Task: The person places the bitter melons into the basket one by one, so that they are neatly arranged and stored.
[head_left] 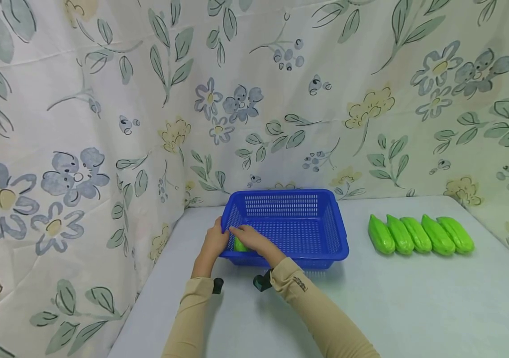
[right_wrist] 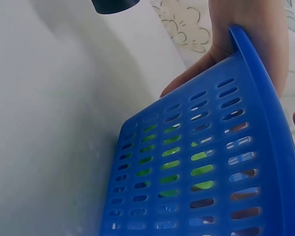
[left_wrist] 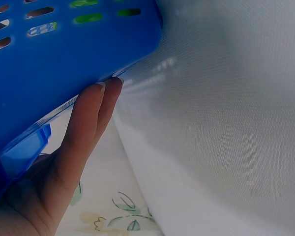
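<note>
One blue basket (head_left: pixel 321 259), long axis left to right, holds a green piece (head_left: pixel 239 245), its direction hidden. Left hand (head_left: pixel 215 242) clamped on the left wall; right hand (head_left: pixel 256 241) inside, grip indeterminable. Right: five green pieces (head_left: pixel 417 236), tips rearward, on a white table (head_left: pixel 397 303); floral cloth (head_left: pixel 281 109) behind.

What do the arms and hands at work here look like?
They're a person's: the left hand and right hand are ungloved. The left sleeve and right sleeve are long and beige; the right one bears a dark marking, too small to read. A black device shows near the left hand, and another device, greenish at its end, near the right.
</note>
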`<state>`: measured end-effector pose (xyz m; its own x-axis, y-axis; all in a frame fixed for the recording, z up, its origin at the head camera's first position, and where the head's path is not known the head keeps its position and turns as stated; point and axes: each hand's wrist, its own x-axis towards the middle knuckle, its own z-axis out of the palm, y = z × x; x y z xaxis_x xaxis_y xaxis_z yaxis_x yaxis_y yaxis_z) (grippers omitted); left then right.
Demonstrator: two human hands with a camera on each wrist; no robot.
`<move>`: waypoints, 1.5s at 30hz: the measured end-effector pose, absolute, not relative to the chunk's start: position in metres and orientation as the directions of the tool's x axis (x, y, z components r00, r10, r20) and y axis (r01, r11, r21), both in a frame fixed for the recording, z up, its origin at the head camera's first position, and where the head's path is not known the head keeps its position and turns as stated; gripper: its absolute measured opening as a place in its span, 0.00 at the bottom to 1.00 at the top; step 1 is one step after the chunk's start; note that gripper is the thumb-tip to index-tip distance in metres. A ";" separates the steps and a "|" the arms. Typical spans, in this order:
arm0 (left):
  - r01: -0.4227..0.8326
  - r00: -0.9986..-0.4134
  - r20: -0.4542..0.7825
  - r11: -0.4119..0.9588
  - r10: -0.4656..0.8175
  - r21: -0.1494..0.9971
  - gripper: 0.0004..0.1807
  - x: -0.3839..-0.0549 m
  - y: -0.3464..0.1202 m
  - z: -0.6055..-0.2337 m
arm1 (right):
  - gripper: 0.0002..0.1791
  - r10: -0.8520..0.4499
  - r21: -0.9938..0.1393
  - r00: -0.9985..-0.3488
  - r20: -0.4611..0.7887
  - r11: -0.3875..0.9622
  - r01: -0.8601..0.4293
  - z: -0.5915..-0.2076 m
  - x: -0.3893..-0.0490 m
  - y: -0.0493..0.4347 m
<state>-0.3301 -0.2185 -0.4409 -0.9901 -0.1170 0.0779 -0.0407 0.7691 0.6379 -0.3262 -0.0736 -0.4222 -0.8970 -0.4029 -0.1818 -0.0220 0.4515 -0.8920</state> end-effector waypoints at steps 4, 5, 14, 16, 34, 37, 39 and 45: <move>-0.043 -0.990 0.075 0.768 -0.118 0.639 0.31 -0.331 -0.219 -0.442 | 0.37 -0.395 -0.896 -0.902 -0.173 0.444 -0.022 -0.423 -0.326 -0.073; -0.044 -0.990 0.073 0.769 -0.118 0.638 0.31 -0.331 -0.219 -0.442 | 0.37 -0.395 -0.898 -0.903 -0.172 0.440 -0.022 -0.423 -0.326 -0.073; -0.054 -0.990 0.065 0.770 -0.123 0.636 0.32 -0.332 -0.218 -0.444 | 0.37 -0.390 -0.900 -0.906 -0.165 0.436 -0.024 -0.421 -0.325 -0.070; -0.054 -0.990 0.066 0.769 -0.124 0.637 0.32 -0.332 -0.218 -0.444 | 0.38 -0.389 -0.899 -0.907 -0.164 0.437 -0.024 -0.420 -0.324 -0.069; -0.043 -0.988 0.088 0.777 -0.126 0.628 0.31 -0.333 -0.219 -0.445 | 0.37 -0.342 -0.897 -0.936 -0.082 0.435 -0.081 -0.408 -0.321 -0.046; -0.048 -0.988 0.086 0.779 -0.130 0.625 0.31 -0.333 -0.219 -0.444 | 0.38 -0.331 -0.887 -0.942 -0.064 0.451 -0.098 -0.406 -0.319 -0.040; -0.054 -0.987 0.083 0.781 -0.134 0.623 0.31 -0.333 -0.219 -0.444 | 0.38 -0.321 -0.888 -0.945 -0.058 0.450 -0.098 -0.405 -0.319 -0.037; -0.049 -0.988 0.084 0.779 -0.130 0.624 0.31 -0.333 -0.219 -0.443 | 0.40 -0.293 -0.895 -0.955 -0.039 0.435 -0.096 -0.401 -0.315 -0.026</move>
